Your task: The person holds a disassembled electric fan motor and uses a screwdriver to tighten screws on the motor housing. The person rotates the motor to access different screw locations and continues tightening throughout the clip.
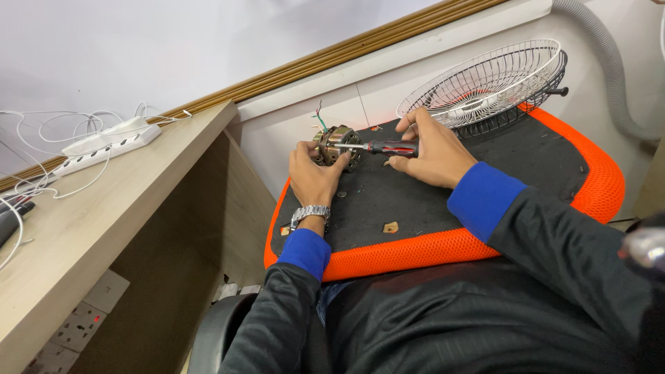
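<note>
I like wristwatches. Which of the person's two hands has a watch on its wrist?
The left hand, the one steadying the fan motor, has a silver wristwatch just above its blue cuff. The right hand, holding the screwdriver, has none showing.

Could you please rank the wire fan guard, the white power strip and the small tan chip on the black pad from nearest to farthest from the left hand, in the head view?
From the left hand:
1. Small tan chip, on the pad toward the person.
2. Wire fan guard, at the pad's far right.
3. White power strip, on the wooden desk at the left.
</note>
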